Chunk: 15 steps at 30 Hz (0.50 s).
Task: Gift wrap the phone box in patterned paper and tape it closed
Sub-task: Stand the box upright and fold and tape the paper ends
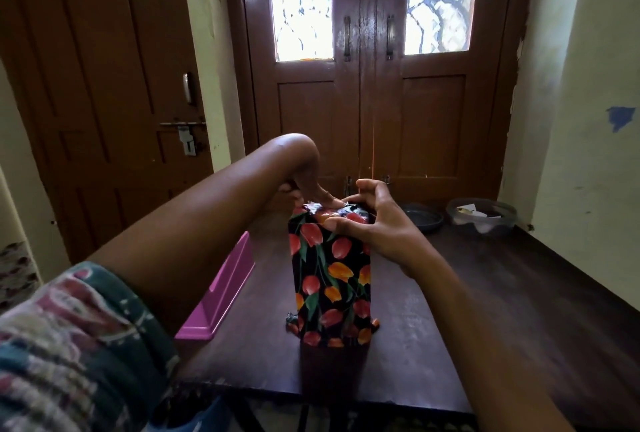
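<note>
Phone box is being held upright on one short end, near the middle of a dark wooden table, and it is being fully covered by patterned paper, black with red and orange tulips. Crumpled paper ends are being squashed out at its base. At the top, the folded paper is being pressed down by one digit of the left hand, the remaining fingers being curled at the far left corner. The top right corner is being gripped by the right hand, thumb on the near face and fingers arched over the top edge. A pink tray is lying just left of the box. A dark dish and a clear container are sitting at the table's far right, before a double door.
</note>
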Tool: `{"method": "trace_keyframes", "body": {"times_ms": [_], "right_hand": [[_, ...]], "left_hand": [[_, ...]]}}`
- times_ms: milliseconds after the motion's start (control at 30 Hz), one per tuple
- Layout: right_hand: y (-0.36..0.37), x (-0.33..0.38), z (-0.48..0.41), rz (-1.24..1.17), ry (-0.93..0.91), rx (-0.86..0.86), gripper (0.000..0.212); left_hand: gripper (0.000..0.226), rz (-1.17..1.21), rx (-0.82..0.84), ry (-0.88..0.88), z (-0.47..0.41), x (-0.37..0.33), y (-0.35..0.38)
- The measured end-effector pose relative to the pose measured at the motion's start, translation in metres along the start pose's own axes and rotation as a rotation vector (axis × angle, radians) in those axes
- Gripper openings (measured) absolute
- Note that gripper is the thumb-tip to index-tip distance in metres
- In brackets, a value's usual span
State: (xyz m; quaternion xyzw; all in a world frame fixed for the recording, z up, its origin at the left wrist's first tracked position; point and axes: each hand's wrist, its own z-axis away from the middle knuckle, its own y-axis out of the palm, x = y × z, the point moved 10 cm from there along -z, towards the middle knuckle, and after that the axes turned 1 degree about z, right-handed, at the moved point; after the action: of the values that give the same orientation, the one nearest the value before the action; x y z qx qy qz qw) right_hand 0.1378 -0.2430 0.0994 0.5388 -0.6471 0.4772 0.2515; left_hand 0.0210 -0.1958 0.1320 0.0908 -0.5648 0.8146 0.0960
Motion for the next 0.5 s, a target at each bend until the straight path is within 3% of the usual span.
{"method": "trace_keyframes", "body": {"times_ms": [167,267,400,500], "right_hand": [[0.002,0.0,-0.003,0.002,0.008,0.005,0.09],[0.001,-0.001,-0.004,0.004,0.017,0.004,0.09],[0.002,0.0,-0.003,0.03,0.027,0.016,0.088],[0.002,-0.002,-0.004,0.052,0.031,0.017,0.086]], "left_hand": [[0.042,0.244,0.048,-0.062,-0.019,0.029,0.02],[0.053,0.526,0.046,-0.019,-0.024,0.03,0.03],[0.088,0.847,0.028,0.037,-0.022,0.031,0.045],[0.07,0.974,-0.023,0.06,-0.019,0.032,0.048]]}}
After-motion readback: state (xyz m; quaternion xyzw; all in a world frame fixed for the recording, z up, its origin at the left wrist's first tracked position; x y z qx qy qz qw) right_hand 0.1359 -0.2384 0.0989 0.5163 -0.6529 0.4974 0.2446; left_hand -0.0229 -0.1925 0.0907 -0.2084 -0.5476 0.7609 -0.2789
